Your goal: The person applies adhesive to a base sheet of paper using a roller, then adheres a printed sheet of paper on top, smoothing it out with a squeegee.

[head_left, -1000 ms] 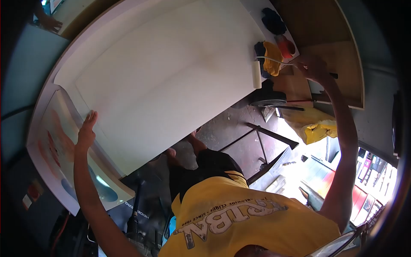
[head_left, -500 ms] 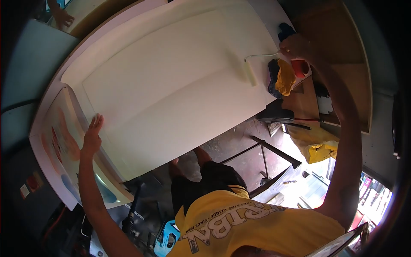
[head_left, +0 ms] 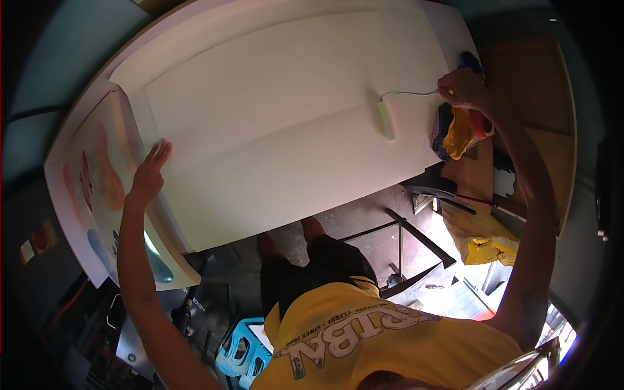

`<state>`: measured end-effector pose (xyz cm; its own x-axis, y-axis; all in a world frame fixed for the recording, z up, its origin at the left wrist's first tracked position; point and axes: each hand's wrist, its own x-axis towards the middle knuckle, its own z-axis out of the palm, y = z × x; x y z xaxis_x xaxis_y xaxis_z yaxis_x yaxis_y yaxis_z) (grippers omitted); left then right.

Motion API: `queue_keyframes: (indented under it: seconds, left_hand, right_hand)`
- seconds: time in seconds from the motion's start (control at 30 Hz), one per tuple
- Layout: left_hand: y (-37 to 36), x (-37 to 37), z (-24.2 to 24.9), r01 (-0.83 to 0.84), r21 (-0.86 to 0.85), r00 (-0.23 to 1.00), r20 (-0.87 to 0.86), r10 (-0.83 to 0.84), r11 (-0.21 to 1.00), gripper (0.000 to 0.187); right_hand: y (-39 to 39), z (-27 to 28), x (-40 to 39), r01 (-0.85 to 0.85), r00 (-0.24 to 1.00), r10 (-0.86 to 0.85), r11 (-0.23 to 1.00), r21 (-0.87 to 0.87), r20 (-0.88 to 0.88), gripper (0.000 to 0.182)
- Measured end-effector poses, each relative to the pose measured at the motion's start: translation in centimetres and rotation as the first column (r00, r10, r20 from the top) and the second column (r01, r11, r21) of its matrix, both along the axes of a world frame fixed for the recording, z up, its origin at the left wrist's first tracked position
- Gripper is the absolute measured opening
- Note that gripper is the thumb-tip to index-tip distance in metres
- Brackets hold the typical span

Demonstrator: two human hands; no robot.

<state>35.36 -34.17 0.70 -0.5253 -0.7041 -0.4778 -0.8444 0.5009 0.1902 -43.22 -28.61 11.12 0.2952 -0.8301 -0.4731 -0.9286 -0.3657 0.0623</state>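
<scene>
A large white sheet (head_left: pixel 279 175) lies across a long, light-coloured surface before me. My left hand (head_left: pixel 153 172) rests on its left edge, fingers stretched out and holding nothing. At the right side, my right hand (head_left: pixel 460 88) is closed around the handle end of a paint roller; the handle itself is mostly hidden by the fingers. The roller's pale sleeve (head_left: pixel 386 121) touches the sheet, or sits just over it, at the end of a thin wire frame (head_left: pixel 409 93). Just below my right hand lie a yellow cloth (head_left: pixel 459 132) and a dark cloth (head_left: pixel 442 132).
A red container (head_left: pixel 480 123) stands behind the cloths. To the left is a printed picture panel (head_left: pixel 104 188). Below are a metal frame (head_left: pixel 426 240), a blue plastic stool (head_left: pixel 244 351) and a yellow sack (head_left: pixel 487 244). A wooden panel (head_left: pixel 539 97) leans at right.
My view has shifted a little. The roller has moved slightly left relative to the cloths. My left fingers are a bit more spread. Another hand at the upper left has left the view.
</scene>
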Motion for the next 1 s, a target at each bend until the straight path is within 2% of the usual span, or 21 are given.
queue_keyframes:
  seconds: [0.07,0.53,0.67,0.73,0.83,0.93,1.0]
  left_hand:
    - [0.0,0.1,-0.1,-0.003,0.003,1.000,-0.013,0.003,1.000,0.087]
    - [-0.1,1.3,-1.3,0.024,-0.088,0.996,-0.085,-0.032,0.996,0.078]
    - [-0.9,1.4,-1.2,0.025,-0.060,0.998,-0.060,-0.029,0.998,0.074]
    - [-1.4,1.2,-0.6,0.013,-0.027,0.999,-0.044,-0.014,1.000,0.073]
    - [-2.0,1.1,-0.3,-0.073,0.014,0.997,-0.008,0.073,0.997,0.070]
    - [-2.8,2.0,-1.1,-0.021,0.033,0.994,-0.107,0.025,0.999,0.068]
    - [-2.9,1.9,-0.5,-0.040,0.063,0.997,-0.065,0.044,0.997,0.069]
  right_hand:
    - [0.4,-0.1,1.6,-0.006,1.000,0.005,0.999,-0.048,-0.006,0.023]
    - [-0.3,-1.2,17.8,-0.092,0.996,0.091,0.994,-0.053,-0.025,0.023]
    - [-0.7,-1.1,23.2,-0.136,0.990,0.139,0.987,-0.084,0.035,0.027]
    - [-1.1,-1.1,25.9,-0.118,0.993,0.119,0.991,-0.063,0.009,0.027]
    - [-1.5,-1.1,30.3,-0.086,0.996,0.085,0.996,-0.030,-0.006,0.027]
    - [-1.8,-0.2,35.6,-0.056,0.998,0.056,0.998,0.003,0.006,0.027]
    - [-1.7,-0.3,38.8,-0.055,0.998,0.055,0.998,0.004,0.033,0.027]
